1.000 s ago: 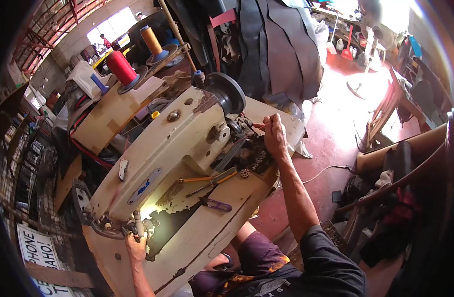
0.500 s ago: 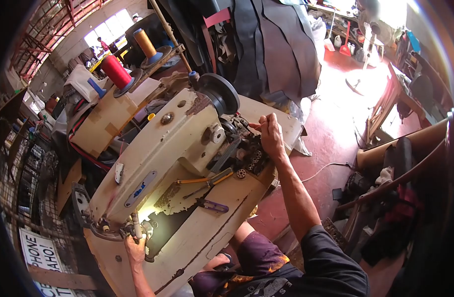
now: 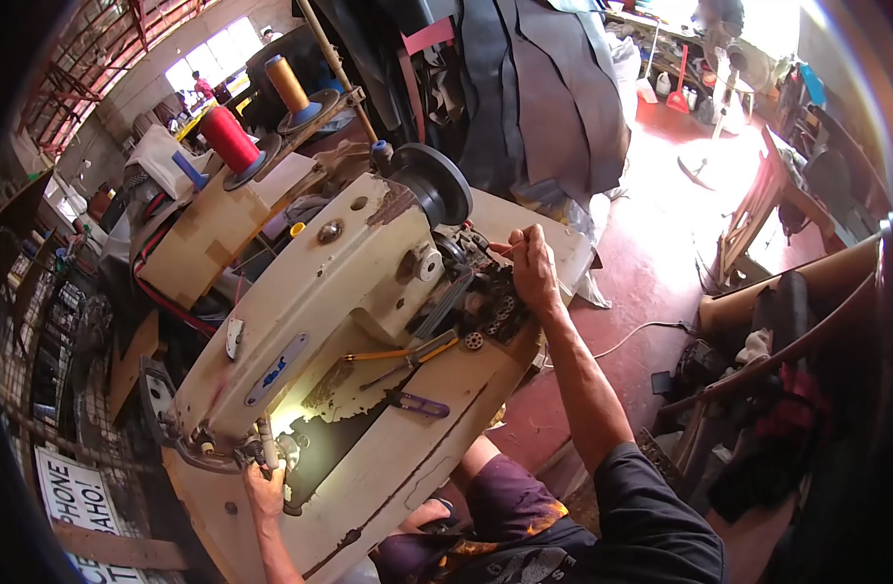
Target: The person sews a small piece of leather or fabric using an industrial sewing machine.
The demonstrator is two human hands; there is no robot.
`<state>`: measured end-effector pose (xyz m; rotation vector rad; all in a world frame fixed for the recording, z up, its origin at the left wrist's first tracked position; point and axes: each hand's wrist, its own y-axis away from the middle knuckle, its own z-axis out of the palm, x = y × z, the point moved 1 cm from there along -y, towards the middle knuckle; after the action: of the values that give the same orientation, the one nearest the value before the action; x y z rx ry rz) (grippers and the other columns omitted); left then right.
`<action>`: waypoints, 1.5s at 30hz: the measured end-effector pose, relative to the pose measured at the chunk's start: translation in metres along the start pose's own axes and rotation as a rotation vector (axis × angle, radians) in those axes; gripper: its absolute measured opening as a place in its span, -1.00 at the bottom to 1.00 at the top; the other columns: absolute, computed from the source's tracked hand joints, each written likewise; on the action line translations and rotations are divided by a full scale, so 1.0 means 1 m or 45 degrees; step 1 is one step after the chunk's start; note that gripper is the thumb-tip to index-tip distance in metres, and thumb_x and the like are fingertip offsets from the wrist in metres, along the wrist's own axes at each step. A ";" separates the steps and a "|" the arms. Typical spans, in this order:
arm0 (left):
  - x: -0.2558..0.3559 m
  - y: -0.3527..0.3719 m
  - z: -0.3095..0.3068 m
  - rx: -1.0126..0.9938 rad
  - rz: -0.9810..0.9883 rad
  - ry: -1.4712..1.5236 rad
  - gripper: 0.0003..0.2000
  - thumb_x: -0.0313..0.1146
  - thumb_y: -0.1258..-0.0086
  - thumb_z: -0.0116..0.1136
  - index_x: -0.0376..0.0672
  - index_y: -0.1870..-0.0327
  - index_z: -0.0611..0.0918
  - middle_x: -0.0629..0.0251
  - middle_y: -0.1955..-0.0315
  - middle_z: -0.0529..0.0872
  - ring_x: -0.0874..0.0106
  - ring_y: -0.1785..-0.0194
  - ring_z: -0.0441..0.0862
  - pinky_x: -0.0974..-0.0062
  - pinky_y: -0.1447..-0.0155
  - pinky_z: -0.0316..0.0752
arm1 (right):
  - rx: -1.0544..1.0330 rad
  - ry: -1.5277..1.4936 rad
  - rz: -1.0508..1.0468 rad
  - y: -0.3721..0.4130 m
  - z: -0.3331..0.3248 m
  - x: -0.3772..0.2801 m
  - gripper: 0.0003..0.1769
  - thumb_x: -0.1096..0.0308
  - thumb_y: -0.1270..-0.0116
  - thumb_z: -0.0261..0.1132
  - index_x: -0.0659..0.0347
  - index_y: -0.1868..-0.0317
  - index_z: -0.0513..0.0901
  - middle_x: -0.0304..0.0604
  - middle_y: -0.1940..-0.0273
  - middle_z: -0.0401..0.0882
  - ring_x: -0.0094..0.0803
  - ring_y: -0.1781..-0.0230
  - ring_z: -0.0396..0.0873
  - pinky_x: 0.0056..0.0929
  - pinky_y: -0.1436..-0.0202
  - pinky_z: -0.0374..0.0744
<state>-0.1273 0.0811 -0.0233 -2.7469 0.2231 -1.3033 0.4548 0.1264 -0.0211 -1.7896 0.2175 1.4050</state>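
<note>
From afar, I span the sewing machine point(image 3: 305, 292) on its bench point(image 3: 388, 472) to reach both ends, left hand point(image 3: 264, 489) curled below the needle area, right hand point(image 3: 535, 271) bent near the wheel point(image 3: 437, 187), both grips' hold unclear.

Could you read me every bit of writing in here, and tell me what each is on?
"PHONE": white sign at lower left.
"BAHO!": same sign, second line; its start may be hidden by the wooden board.
"CE" and "T": same sign, below the board; only fragments show.
Blue marking on the oval plate of the sewing machine: too small to read.
Pale lettering on the dark shirt: too blurred to read.
</note>
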 end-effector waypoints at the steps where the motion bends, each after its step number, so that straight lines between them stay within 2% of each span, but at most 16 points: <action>1: 0.001 0.001 0.000 0.006 -0.042 -0.007 -0.90 -0.52 -0.31 0.26 -0.30 0.24 0.58 0.34 0.40 0.59 0.50 0.33 0.52 0.45 0.19 0.45 | 0.003 0.004 0.009 0.000 -0.001 0.000 -0.75 0.31 -0.62 0.03 0.31 0.22 0.32 0.08 0.41 0.62 -0.12 0.19 0.79 -0.28 0.21 0.65; 5: 0.016 0.002 0.002 0.033 -0.062 0.040 -0.89 -0.48 -0.28 0.29 -0.29 0.32 0.59 0.35 0.46 0.56 0.48 0.38 0.47 0.43 0.25 0.39 | 0.017 0.006 0.040 0.000 -0.001 -0.005 -0.75 0.31 -0.61 0.04 0.31 0.22 0.32 0.09 0.40 0.62 -0.11 0.20 0.79 -0.28 0.22 0.66; 11: 0.026 0.002 0.000 -0.002 -0.059 -0.059 -0.92 -0.52 -0.29 0.26 -0.29 0.28 0.60 0.37 0.44 0.57 0.52 0.37 0.47 0.45 0.24 0.39 | 0.023 -0.008 0.098 0.000 -0.001 -0.008 -0.75 0.31 -0.61 0.04 0.32 0.23 0.33 0.09 0.41 0.64 -0.13 0.20 0.79 -0.28 0.22 0.65; 14: 0.033 0.003 0.002 -0.011 -0.034 0.023 -0.93 -0.55 -0.29 0.24 -0.28 0.28 0.59 0.37 0.44 0.57 0.53 0.36 0.47 0.47 0.24 0.39 | 0.009 0.032 0.063 0.001 -0.001 -0.006 -0.75 0.31 -0.61 0.04 0.32 0.23 0.33 0.10 0.41 0.64 -0.14 0.21 0.79 -0.26 0.23 0.64; 17: 0.029 0.002 -0.001 -0.066 -0.009 -0.018 -0.87 -0.54 -0.36 0.20 -0.39 0.15 0.59 0.25 0.32 0.65 0.48 0.27 0.59 0.45 0.15 0.51 | -0.014 0.088 0.006 0.002 0.001 0.001 -0.74 0.31 -0.61 0.04 0.33 0.23 0.34 0.12 0.40 0.63 -0.11 0.21 0.79 -0.23 0.24 0.63; 21: 0.025 0.002 -0.003 -0.079 -0.038 -0.063 -0.85 -0.55 -0.36 0.19 -0.38 0.11 0.59 0.25 0.31 0.64 0.48 0.26 0.59 0.46 0.14 0.51 | -0.014 0.113 -0.013 0.003 0.001 -0.001 -0.73 0.30 -0.62 0.04 0.34 0.23 0.34 0.14 0.39 0.61 -0.06 0.21 0.78 -0.20 0.23 0.62; 26: 0.016 0.002 -0.005 -0.079 -0.045 -0.108 -0.85 -0.55 -0.36 0.20 -0.37 0.10 0.60 0.28 0.33 0.64 0.49 0.27 0.58 0.47 0.14 0.51 | 0.030 0.037 0.033 0.002 0.001 -0.008 -0.74 0.31 -0.62 0.04 0.33 0.23 0.33 0.11 0.42 0.62 -0.09 0.21 0.79 -0.22 0.26 0.65; 29: 0.023 0.003 -0.002 -0.063 -0.054 -0.039 -0.85 -0.54 -0.36 0.21 -0.37 0.11 0.60 0.29 0.33 0.63 0.49 0.27 0.57 0.46 0.14 0.50 | 0.057 0.001 0.077 -0.001 0.001 -0.006 -0.75 0.32 -0.62 0.04 0.32 0.23 0.33 0.08 0.43 0.62 -0.12 0.24 0.80 -0.26 0.28 0.67; 35: 0.013 0.001 -0.003 -0.040 0.023 -0.135 -0.86 -0.52 -0.36 0.22 -0.37 0.14 0.60 0.29 0.35 0.63 0.48 0.29 0.56 0.44 0.15 0.49 | 0.059 -0.023 0.113 -0.003 0.000 -0.006 -0.75 0.32 -0.62 0.04 0.30 0.23 0.33 0.06 0.44 0.62 -0.14 0.25 0.80 -0.29 0.30 0.67; 38: 0.025 0.003 -0.003 -0.032 -0.025 -0.170 -0.87 -0.50 -0.35 0.22 -0.35 0.17 0.59 0.29 0.37 0.61 0.48 0.30 0.54 0.43 0.16 0.48 | 0.045 -0.014 0.096 -0.001 0.000 -0.007 -0.76 0.32 -0.62 0.04 0.30 0.23 0.33 0.07 0.44 0.62 -0.15 0.24 0.80 -0.29 0.29 0.67; 41: 0.028 0.003 -0.001 0.035 -0.061 -0.135 -0.81 -0.43 -0.30 0.31 -0.33 0.36 0.54 0.24 0.47 0.55 0.43 0.37 0.48 0.37 0.26 0.38 | 0.033 0.012 0.058 0.000 0.000 -0.004 -0.75 0.31 -0.62 0.05 0.31 0.22 0.34 0.07 0.44 0.62 -0.14 0.24 0.80 -0.28 0.27 0.67; 44: 0.009 0.002 -0.002 0.060 0.031 -0.163 -0.82 -0.45 -0.30 0.30 -0.31 0.38 0.52 0.28 0.49 0.55 0.45 0.39 0.47 0.39 0.28 0.37 | 0.025 0.033 0.065 0.000 0.000 -0.006 -0.75 0.30 -0.62 0.05 0.31 0.22 0.33 0.08 0.43 0.63 -0.13 0.23 0.80 -0.27 0.25 0.66; 45: 0.017 0.002 -0.002 0.022 0.000 -0.153 -0.84 -0.46 -0.32 0.28 -0.32 0.33 0.54 0.28 0.45 0.56 0.46 0.36 0.48 0.40 0.24 0.40 | 0.023 0.039 0.078 0.000 0.000 -0.006 -0.75 0.30 -0.61 0.05 0.31 0.22 0.33 0.09 0.43 0.63 -0.12 0.23 0.80 -0.27 0.24 0.66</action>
<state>-0.1188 0.0765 -0.0095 -2.7983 0.2016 -1.1293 0.4526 0.1241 -0.0156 -1.8042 0.3027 1.4142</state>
